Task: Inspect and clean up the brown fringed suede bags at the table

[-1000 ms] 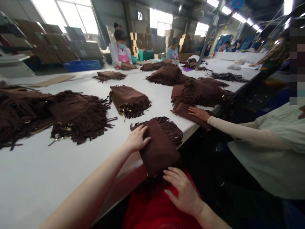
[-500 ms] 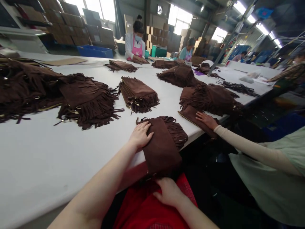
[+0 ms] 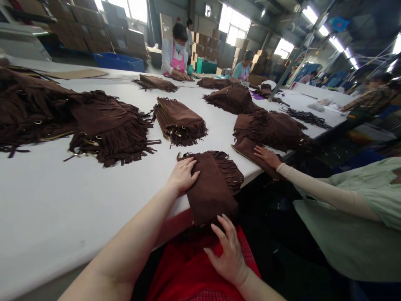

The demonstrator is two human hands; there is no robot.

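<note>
A dark brown fringed bag (image 3: 211, 190) lies at the table's front edge, its near end hanging over my lap and its fringe pointing right. My left hand (image 3: 184, 174) rests flat on the bag's left side, fingers stretched out. Close to the overhanging end, my right hand (image 3: 228, 251) is raised with its fingers spread, the fingertips at or just above the bag's near edge; whether they touch it I cannot tell. Nothing shows in the right palm.
Stacked fringed bags (image 3: 181, 121) lie ahead on the white table (image 3: 78, 209), with a larger pile (image 3: 109, 125) to the left. On the right, a co-worker's hand (image 3: 267, 158) presses on another brown bag (image 3: 250, 151). Black straps (image 3: 308, 117) lie farther right.
My right hand has come up from under the bag's near edge and its fingers have spread. My left hand stays on the bag. The view has shifted slightly.
</note>
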